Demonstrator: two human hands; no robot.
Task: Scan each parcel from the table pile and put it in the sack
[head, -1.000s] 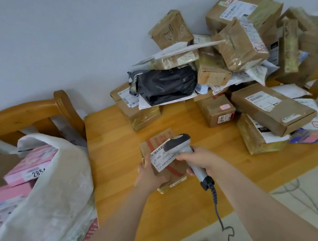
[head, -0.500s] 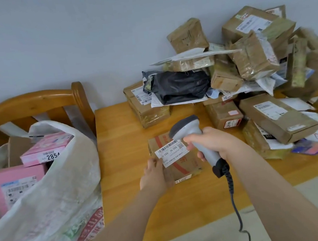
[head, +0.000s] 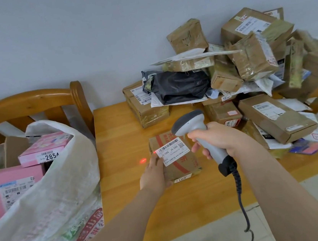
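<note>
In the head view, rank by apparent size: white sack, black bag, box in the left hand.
1. White sack, clearly largest, though nearest.
2. Black bag and box look alike; not ranked.

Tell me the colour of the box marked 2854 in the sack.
The box is pink, best seen in the head view, lying inside the sack.

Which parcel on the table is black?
The crumpled plastic bag parcel, lying against the leftmost of the brown taped boxes; it alone is black.
</note>
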